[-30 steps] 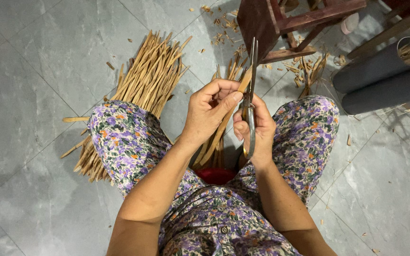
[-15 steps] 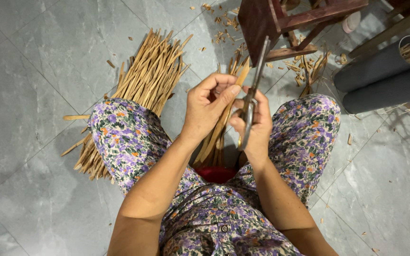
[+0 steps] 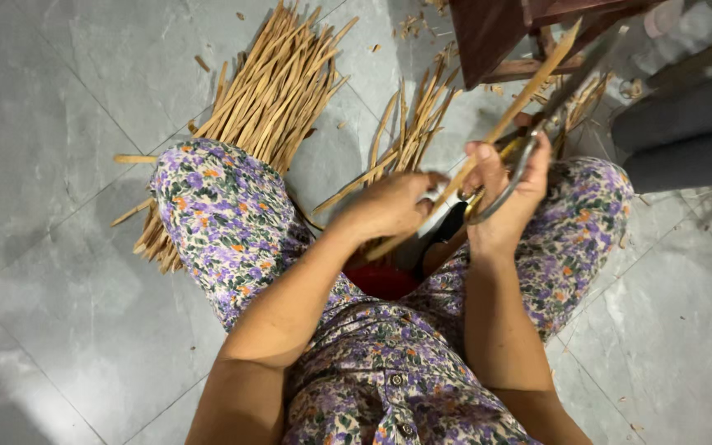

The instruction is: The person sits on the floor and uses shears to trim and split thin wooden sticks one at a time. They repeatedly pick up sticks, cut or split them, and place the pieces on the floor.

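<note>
A long, thin tan bamboo strip runs diagonally from near the lap up toward the far right. The left hand is clamped on its lower part, fingers curled around it. Just right, the right hand is closed around the looped handles of grey metal shears, whose blades lie alongside the strip. A heap of tan bamboo sticks lies on the grey tiled floor far left, beyond the floral-trousered knee.
</note>
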A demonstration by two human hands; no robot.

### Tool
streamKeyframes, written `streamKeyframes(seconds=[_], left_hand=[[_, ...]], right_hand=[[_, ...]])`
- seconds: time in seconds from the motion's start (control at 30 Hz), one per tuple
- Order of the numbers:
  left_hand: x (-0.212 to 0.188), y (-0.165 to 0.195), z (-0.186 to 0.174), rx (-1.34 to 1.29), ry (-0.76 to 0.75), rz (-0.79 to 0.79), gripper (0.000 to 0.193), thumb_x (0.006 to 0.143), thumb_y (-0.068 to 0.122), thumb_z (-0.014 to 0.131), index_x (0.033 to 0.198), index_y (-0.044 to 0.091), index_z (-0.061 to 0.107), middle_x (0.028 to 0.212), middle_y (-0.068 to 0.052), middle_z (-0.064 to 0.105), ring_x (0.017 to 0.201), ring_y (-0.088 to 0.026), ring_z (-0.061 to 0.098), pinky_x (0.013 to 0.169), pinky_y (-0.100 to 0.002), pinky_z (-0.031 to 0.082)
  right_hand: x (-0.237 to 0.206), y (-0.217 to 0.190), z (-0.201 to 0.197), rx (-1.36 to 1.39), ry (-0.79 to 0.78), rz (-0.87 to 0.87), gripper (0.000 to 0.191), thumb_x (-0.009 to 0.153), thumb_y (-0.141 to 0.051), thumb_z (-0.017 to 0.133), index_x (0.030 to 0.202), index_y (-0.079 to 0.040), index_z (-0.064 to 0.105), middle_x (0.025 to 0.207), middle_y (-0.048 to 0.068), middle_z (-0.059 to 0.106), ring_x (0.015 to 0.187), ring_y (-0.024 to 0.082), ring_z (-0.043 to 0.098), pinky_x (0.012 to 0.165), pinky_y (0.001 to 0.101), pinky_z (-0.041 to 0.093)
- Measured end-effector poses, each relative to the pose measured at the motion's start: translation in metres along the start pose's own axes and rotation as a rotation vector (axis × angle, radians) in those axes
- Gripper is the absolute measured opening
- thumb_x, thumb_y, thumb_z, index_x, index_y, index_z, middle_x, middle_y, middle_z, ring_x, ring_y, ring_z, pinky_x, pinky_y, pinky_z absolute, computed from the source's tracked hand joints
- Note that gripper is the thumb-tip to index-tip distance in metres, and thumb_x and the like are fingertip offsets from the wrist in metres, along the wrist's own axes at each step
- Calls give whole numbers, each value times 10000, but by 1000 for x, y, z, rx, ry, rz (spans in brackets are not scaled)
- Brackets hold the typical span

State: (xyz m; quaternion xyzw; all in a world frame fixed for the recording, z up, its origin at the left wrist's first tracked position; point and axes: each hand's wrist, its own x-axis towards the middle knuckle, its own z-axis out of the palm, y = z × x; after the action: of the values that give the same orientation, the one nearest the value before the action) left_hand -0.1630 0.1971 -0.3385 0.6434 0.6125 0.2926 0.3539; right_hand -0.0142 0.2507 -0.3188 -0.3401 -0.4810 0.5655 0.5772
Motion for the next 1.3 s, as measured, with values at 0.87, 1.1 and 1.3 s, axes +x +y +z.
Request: streamKeyframes(seconds=[0.87,1.1,1.3], left_hand=[[133,-212,61,180,166,-539,499,888,449,662,1213,73,612,1162,-222,695,1075,-402,670,919,-464,535],[118,-268,-3,449,238,-1050,380,927,281,619,1267,115,656,1410,-189,552,1277,-371,555,927,-504,539],[79,-280,-5,527,275,-1126,419,982,263,557,1370,109,588,1450,-174,489,1302,-367,476,967,-511,484]], right_hand=[[17,22,14,41,83,288,517,985,-98,703,1431,-73,442,1112,180,731,764,175,691,600,262,524],[21,32,16,23,39,346,509,953,-90,692,1405,-57,462,1092,175,730,767,167,685,593,251,511],[23,37,19,37,23,364,521,939,-88,694,1408,-42,472,1080,169,736,784,164,687,625,250,517]])
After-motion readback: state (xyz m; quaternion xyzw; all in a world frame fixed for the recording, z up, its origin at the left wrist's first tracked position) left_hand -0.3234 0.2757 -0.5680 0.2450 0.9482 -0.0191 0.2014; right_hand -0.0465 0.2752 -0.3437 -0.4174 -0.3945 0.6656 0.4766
